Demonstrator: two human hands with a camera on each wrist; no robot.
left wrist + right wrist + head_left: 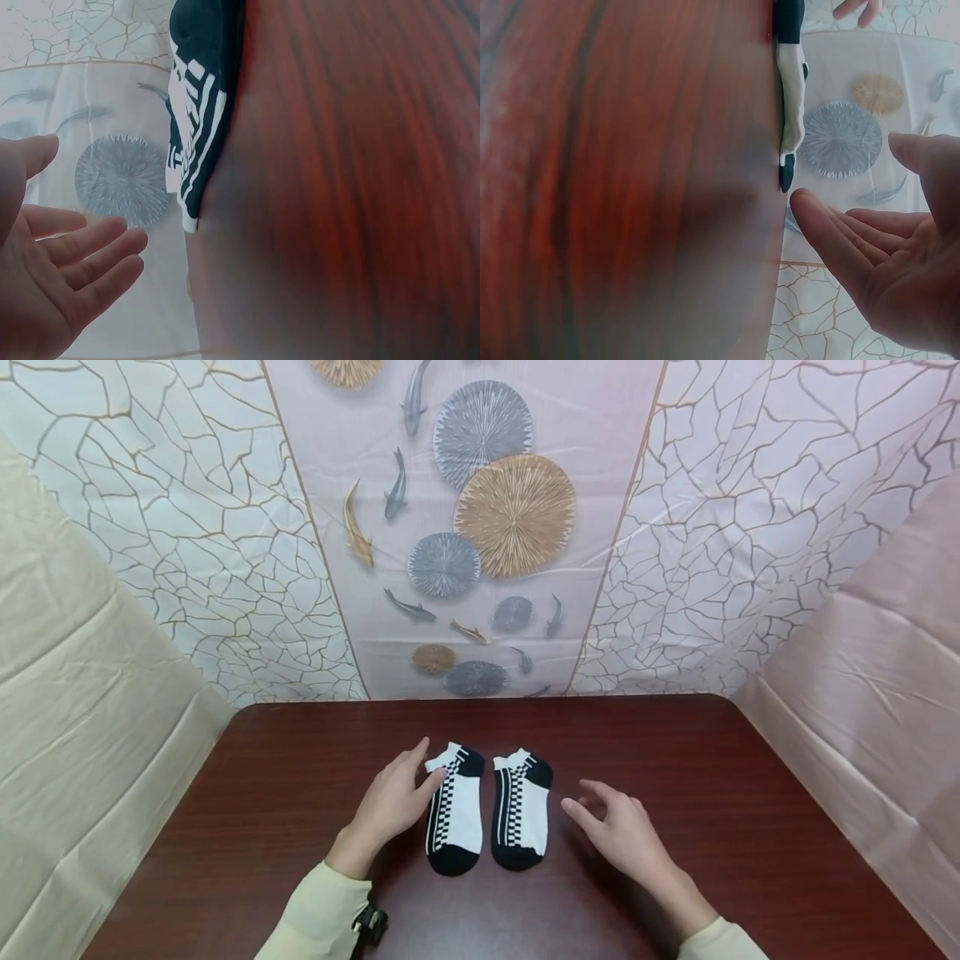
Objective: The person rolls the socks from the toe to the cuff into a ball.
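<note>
On the wood-grained table, 2 flat checkered socks lie between 2 hovering hands, fingers loosely spread.

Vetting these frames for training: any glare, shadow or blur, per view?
Head: checks on both socks read clearly; pale sheen on the near tabletop; soft shadow under the right hand.
Left wrist: tabletop grain soft and smeared, hazy grey patch near the sock's end.
Right wrist: grain blurred too, dark shadowy patch mid-frame, pale glare lower down.
</note>
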